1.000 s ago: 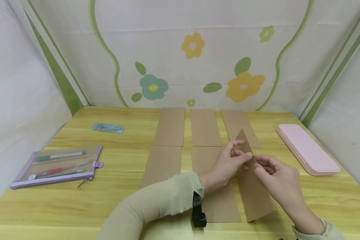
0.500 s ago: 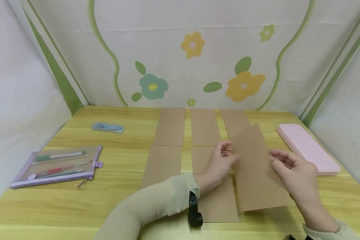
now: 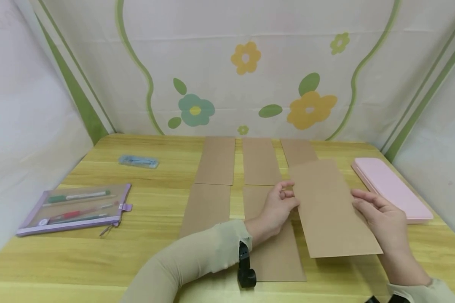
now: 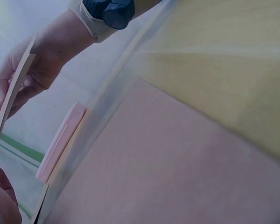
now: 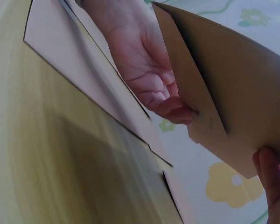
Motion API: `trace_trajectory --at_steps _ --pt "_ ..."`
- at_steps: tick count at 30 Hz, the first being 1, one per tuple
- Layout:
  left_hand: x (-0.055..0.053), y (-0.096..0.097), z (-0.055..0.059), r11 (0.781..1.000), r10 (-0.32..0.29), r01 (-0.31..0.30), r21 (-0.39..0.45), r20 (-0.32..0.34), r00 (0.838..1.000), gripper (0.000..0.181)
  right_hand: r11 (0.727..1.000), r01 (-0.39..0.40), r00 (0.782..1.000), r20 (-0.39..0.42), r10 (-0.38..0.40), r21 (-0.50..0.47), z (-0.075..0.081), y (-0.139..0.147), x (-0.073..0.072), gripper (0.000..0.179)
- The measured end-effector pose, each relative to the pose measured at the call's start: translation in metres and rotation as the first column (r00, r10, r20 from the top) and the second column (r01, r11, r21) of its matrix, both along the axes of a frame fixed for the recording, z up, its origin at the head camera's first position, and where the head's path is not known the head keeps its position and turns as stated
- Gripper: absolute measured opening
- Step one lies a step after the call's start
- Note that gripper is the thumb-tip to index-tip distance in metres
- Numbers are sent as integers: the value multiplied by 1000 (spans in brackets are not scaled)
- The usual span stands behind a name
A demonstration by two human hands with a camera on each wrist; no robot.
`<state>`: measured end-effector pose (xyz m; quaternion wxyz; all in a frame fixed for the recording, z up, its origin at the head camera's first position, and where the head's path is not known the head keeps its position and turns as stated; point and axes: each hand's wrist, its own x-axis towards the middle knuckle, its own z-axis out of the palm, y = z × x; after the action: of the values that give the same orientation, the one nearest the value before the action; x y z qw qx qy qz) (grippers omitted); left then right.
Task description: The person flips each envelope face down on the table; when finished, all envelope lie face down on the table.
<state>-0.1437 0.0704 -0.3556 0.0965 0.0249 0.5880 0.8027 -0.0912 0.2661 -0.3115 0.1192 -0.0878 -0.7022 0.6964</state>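
Observation:
A brown kraft-paper rectangle (image 3: 331, 210) is held tilted just above the table, its broad plain face towards the head camera. My left hand (image 3: 277, 209) pinches its left edge, and my right hand (image 3: 383, 216) pinches the right edge. From below, in the right wrist view, the kraft-paper rectangle (image 5: 242, 79) shows a narrow flap along one side, standing slightly away from the main panel. The left hand's fingertips (image 5: 177, 112) touch that flap; the right fingers (image 5: 270, 177) lie at the opposite edge. Another kraft-paper piece (image 3: 278, 256) lies flat under my left forearm.
Several matching brown pieces (image 3: 216, 160) lie in two rows on the wood-grain table (image 3: 167, 168). A pink case (image 3: 392, 189) sits at right. On the left are a clear, purple-edged pen pouch (image 3: 76, 208) and a small blue clear box (image 3: 138, 161). A flowered curtain (image 3: 212, 63) hangs behind.
The kraft-paper rectangle has turned from nearly edge-on to broad face up. My right hand has moved right and slightly down with its edge; my left hand has shifted slightly left.

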Motion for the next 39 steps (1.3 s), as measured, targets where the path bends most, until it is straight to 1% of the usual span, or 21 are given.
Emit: trace_trajectory --at_steps 2,4,6,8,9,10,12,14,16,18,20,22,24,25,27,31,33,35,36,39 --pt "0 -1 0 1000 0 -1 -11 -10 1000 53 997 -56 998 -45 54 -58 -5 3 -3 22" --pt "0 -3 1 1000 2 -3 -21 -23 1000 55 989 -130 989 -82 124 -74 -9 8 -6 27" --pt "-1 -4 1 1000 -9 8 -29 -41 999 57 975 -217 973 -95 211 -54 -11 15 -10 32" --pt "-1 -5 2 999 -24 23 -26 -56 998 59 957 -288 955 -58 290 40 -13 23 -12 36" --pt "-1 -6 2 999 -31 29 -23 -60 998 60 942 -316 947 -23 320 109 -13 27 -14 38" --pt "-1 -6 2 999 -36 35 -22 -65 997 61 922 -344 938 16 347 177 -13 31 -15 39" --pt "-1 -7 2 998 -46 43 -36 -79 996 62 867 -399 916 88 391 300 -14 38 -17 42" --pt "0 -8 1 997 -63 59 -47 -85 994 64 809 -443 895 143 422 386 -14 43 -20 44" --pt "1 -7 0 995 -79 74 -64 -80 994 67 764 -488 871 181 456 422 -15 48 -22 46" --pt "1 -7 -1 993 -98 92 -80 -73 992 72 731 -527 848 208 488 434 -16 52 -23 49" --pt "2 -5 -2 988 -116 109 -112 -63 991 75 710 -557 829 239 505 431 -18 55 -24 53" --pt "2 -4 -3 978 -135 124 -165 -59 989 76 690 -581 813 268 517 432 -19 57 -24 57" --pt "2 -2 -3 965 -154 140 -222 -49 987 76 677 -600 800 300 520 425 -20 59 -25 60" --pt "2 -2 -3 958 -165 150 -246 -40 986 76 669 -615 789 313 529 418 -21 61 -26 60" --pt "1 0 -3 939 -186 171 -298 -24 982 77 646 -649 761 330 559 402 -22 65 -28 61" --pt "0 3 -3 895 -212 193 -402 -3 977 80 612 -705 709 353 610 358 -26 74 -31 58" --pt "1 4 -3 871 -220 201 -449 9 975 81 605 -717 697 367 616 346 -28 77 -31 54" --pt "1 5 -3 846 -224 204 -492 18 974 81 601 -724 689 371 622 338 -29 79 -31 50" --pt "1 6 -2 833 -227 206 -513 21 974 81 605 -723 690 377 618 334 -30 79 -31 47" --pt "3 6 -1 788 -239 207 -581 21 971 80 602 -726 688 370 624 333 -32 81 -32 46"
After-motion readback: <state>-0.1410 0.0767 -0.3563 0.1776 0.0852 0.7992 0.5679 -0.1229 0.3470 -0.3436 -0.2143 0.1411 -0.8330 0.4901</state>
